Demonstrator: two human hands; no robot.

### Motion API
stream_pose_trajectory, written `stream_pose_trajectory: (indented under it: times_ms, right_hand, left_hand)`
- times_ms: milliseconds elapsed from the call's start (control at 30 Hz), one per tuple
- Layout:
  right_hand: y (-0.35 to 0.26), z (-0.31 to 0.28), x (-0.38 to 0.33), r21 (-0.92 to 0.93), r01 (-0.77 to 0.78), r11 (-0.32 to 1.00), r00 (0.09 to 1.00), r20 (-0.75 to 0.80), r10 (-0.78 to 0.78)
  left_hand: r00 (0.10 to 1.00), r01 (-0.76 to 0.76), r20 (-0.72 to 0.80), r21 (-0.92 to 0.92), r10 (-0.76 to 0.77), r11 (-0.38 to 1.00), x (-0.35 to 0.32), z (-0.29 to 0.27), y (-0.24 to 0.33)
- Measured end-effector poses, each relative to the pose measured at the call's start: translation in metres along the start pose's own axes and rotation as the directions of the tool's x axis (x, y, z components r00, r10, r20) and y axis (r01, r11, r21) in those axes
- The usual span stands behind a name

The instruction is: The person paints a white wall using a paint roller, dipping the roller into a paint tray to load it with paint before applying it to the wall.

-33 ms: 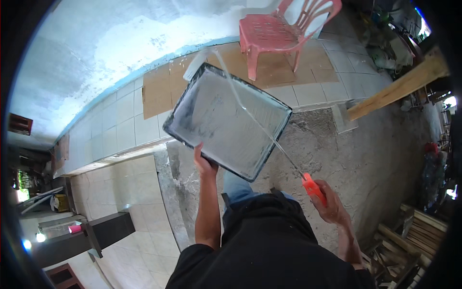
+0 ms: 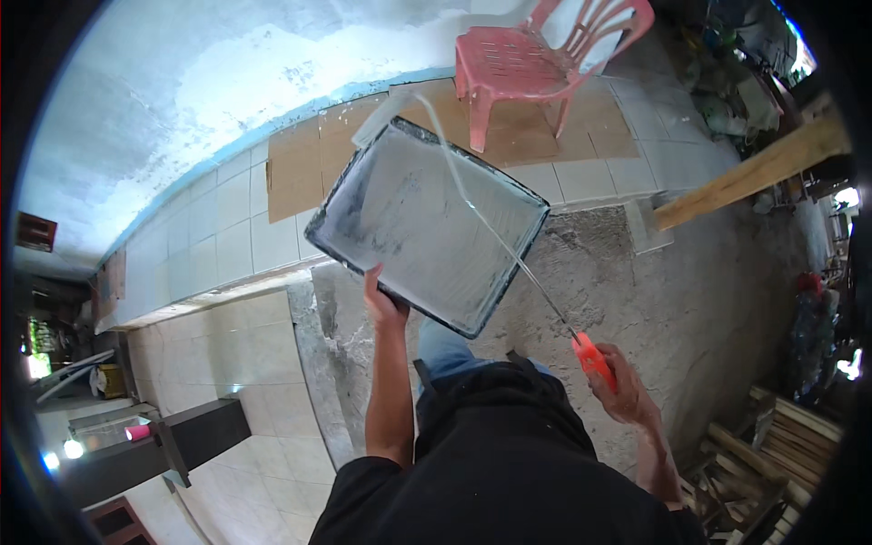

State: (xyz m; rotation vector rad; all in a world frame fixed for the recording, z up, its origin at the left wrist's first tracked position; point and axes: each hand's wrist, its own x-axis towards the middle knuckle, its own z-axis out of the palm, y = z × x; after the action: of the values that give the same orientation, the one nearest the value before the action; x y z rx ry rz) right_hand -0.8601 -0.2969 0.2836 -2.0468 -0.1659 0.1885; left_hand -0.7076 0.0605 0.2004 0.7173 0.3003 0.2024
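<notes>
My left hand point(image 2: 385, 302) grips the near edge of a black-rimmed paint tray point(image 2: 427, 227), with the thumb over the rim and the other fingers hidden beneath. Whitish paint smears its inside, and it is held tilted in front of me. My right hand point(image 2: 621, 389) is wrapped round the red handle of a paint roller point(image 2: 595, 361). Its long metal rod crosses over the tray toward the far left. The pale roller sleeve point(image 2: 371, 123) lies at the tray's far corner, partly behind the rim; I cannot tell whether they touch.
A pink plastic chair point(image 2: 518, 68) stands on the tiled ledge ahead, near flattened cardboard point(image 2: 295, 177) and a patchy white-blue wall point(image 2: 236, 82). Rough concrete floor point(image 2: 636, 300) lies below the ledge. To the right are a slanting wooden beam point(image 2: 754, 173) and stacked wood point(image 2: 790, 445).
</notes>
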Motion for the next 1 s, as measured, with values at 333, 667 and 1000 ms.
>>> stream_pose_trajectory:
  times_ms: [333, 667, 1000]
  right_hand:
    - [-0.039, 0.025, 0.011, -0.138, -0.511, 0.848, 0.846, 0.097, 0.525]
    - [-0.07, 0.079, 0.081, -0.417, 0.045, 0.908, 0.998, 0.068, -0.019]
    - [-0.09, 0.053, 0.135, -0.354, -0.457, 0.816, 0.879, -0.04, 0.475]
  left_hand:
    - [0.996, 0.081, -0.021, -0.049, -0.082, 0.996, 0.126, -0.019, 0.047]
    - [0.989, 0.061, -0.129, -0.082, -0.072, 0.995, 0.171, -0.039, 0.027]
    - [0.993, 0.03, -0.108, -0.083, -0.039, 0.996, 0.224, -0.015, 0.034]
